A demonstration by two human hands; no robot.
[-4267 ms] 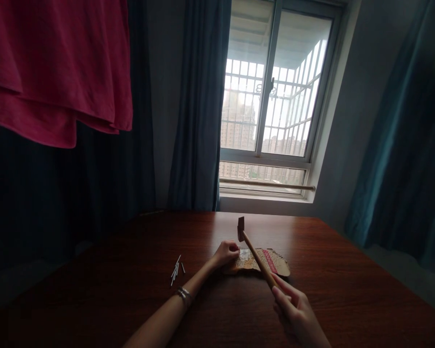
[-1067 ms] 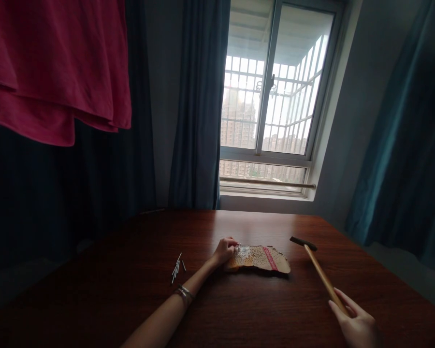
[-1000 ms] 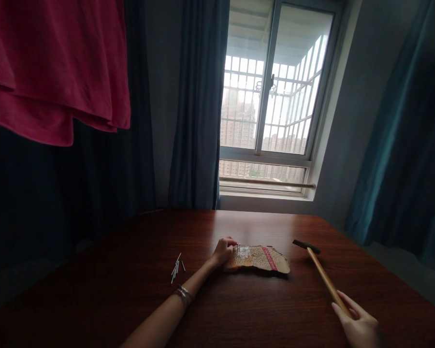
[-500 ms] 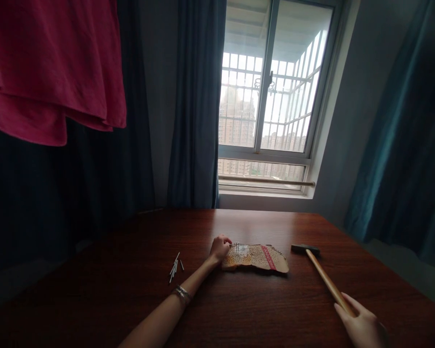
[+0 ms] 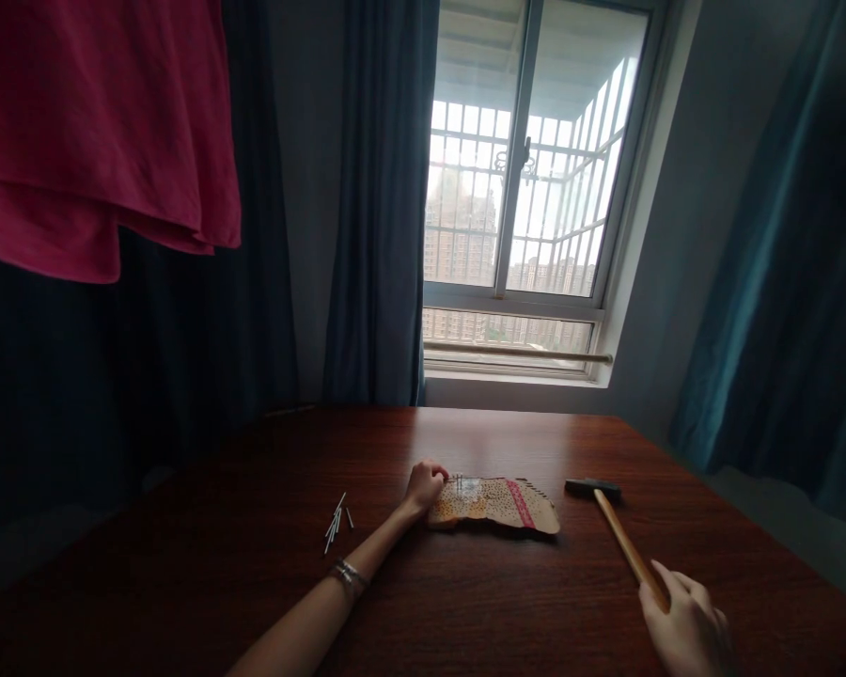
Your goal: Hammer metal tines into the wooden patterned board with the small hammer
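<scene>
A flat tan wooden piece (image 5: pixel 497 505) dotted with small holes and crossed by a pink band lies on the dark wooden table (image 5: pixel 465 602). Thin nails (image 5: pixel 460 483) stand upright near its left end. My left hand (image 5: pixel 424 486) rests curled against that left end, fingers closed beside the nails. A hammer (image 5: pixel 617 531) with a dark head and pale wooden handle lies on the table to the right. My right hand (image 5: pixel 683 630) is wrapped around the end of its handle.
Several loose nails (image 5: pixel 336 523) lie on the table left of my forearm. A window (image 5: pixel 528 188) with blue curtains (image 5: pixel 377 202) is behind the table. Red cloth (image 5: pixel 99 132) hangs at upper left.
The hammer went from raised over the wooden piece to the right and down; its head now rests on the table. My left hand stayed at the piece's left end.
</scene>
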